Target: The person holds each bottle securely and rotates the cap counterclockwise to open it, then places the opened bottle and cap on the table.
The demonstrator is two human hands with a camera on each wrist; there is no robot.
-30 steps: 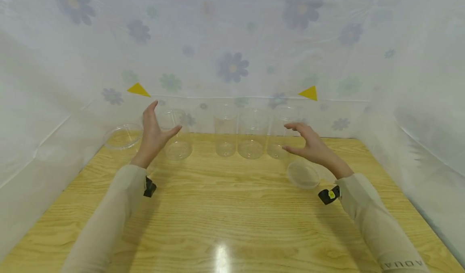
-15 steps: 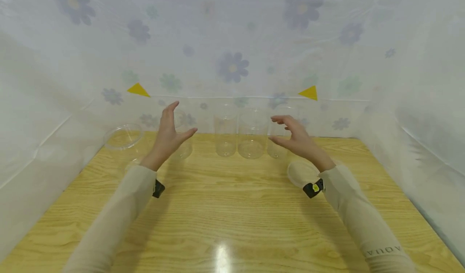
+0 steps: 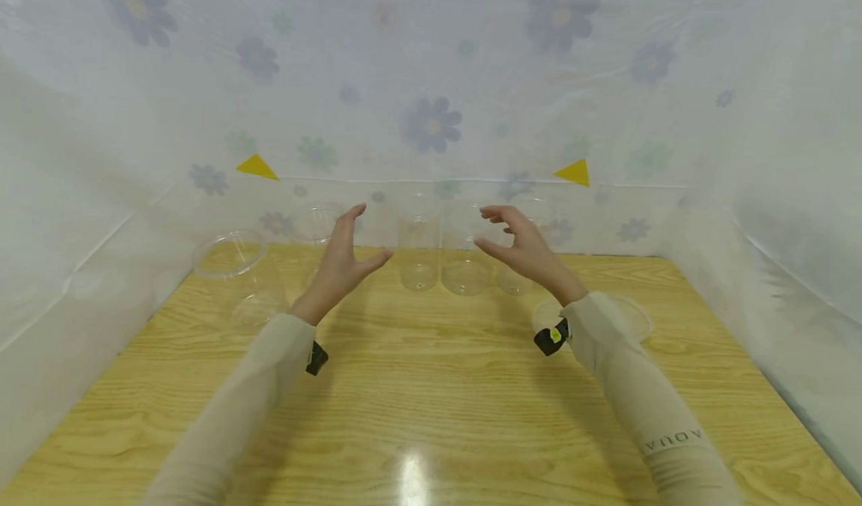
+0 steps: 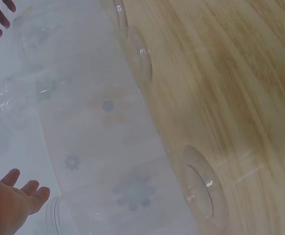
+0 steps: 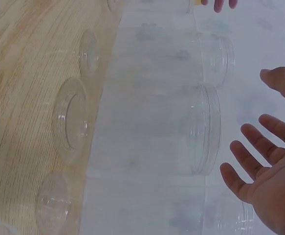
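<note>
Both hands hover spread wide, each grip holding nothing: the left hand and right hand face each other either side of the clear jars, not touching them. The jars stand in a row at the table's far edge against the flowered sheet, with bare wood in front.

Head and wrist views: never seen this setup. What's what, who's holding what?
No machine: a person wears a camera on the head and one on each wrist. The head view shows the left hand and right hand, both open and holding nothing, raised before a row of clear plastic jars on a wooden table. A wider clear jar stands far left; a clear lid lies beside the right sleeve. The wrist views look sideways along the same jars toward the flowered backdrop.
</note>
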